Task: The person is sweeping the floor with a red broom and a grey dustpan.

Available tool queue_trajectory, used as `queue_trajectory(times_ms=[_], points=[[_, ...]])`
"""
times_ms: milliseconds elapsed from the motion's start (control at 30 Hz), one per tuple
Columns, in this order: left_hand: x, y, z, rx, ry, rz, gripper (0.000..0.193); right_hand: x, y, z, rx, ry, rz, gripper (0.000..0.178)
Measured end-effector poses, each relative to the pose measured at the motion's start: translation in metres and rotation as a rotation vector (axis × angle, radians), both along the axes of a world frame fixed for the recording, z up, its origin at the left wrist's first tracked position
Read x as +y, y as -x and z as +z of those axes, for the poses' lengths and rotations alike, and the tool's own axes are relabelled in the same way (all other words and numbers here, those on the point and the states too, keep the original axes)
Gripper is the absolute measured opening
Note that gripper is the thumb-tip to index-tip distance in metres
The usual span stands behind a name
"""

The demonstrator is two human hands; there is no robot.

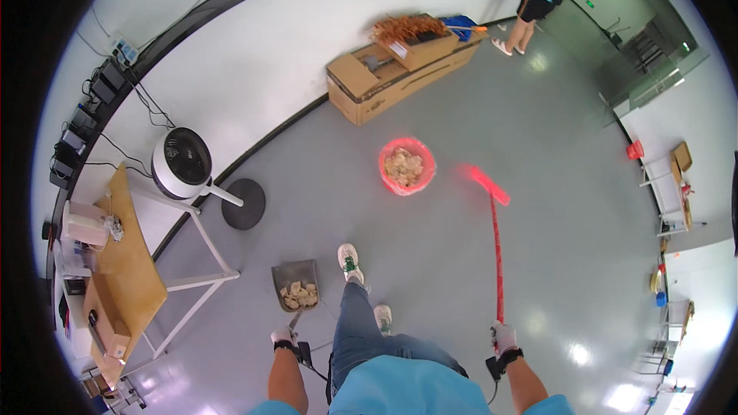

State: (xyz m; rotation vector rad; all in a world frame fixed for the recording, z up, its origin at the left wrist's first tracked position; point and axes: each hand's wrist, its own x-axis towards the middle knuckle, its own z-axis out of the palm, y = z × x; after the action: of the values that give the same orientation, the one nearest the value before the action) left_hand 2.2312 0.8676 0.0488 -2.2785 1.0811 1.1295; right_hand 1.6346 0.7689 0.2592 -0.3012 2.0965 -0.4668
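Note:
My left hand [283, 336], in a white glove, is closed round the handle of a grey dustpan [280, 270]. Several crumpled pale beige wads [298, 294] that look like paper lie in the pan, which hangs left of my forward foot. In my gloved right hand [503, 336] is the shaft of a red broom [498, 261]. Its bristle head [489, 185] points away from me, to the right of a pink-red bin [386, 174]. More crumpled wads [403, 167] fill the bin, which has a clear liner over its rim. The bin stands ahead, apart from both tools.
A white fan [181, 163] on a round black base and a wooden-topped table [131, 277] with white legs stand at left. Cardboard boxes [400, 81] line the far wall. A person [542, 0] in a blue shirt stands at the back right. Tables [669, 192] line the right wall.

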Motion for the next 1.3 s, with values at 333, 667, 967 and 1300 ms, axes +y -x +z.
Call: queue_trajectory(times_ms=[333, 667, 967, 1300], points=[[0.053, -0.067, -0.055, 0.383, -0.192, 0.323, 0.02, -0.055, -0.078, -0.012, -0.131, -0.266, 0.049, 0.018], [0.021, -0.073, -0.024, 0.431, -0.23, 0.243, 0.019, -0.088, -0.11, -0.027, 0.359, -0.184, 0.479, 0.032], [0.01, -0.078, 0.014, 0.398, -0.275, 0.073, 0.045, -0.103, -0.119, -0.019, 0.345, -0.138, 0.406, 0.034], [-0.026, -0.061, 0.046, 0.189, -0.294, 0.078, 0.034, -0.095, -0.117, -0.031, 0.312, -0.092, 0.336, 0.036]])
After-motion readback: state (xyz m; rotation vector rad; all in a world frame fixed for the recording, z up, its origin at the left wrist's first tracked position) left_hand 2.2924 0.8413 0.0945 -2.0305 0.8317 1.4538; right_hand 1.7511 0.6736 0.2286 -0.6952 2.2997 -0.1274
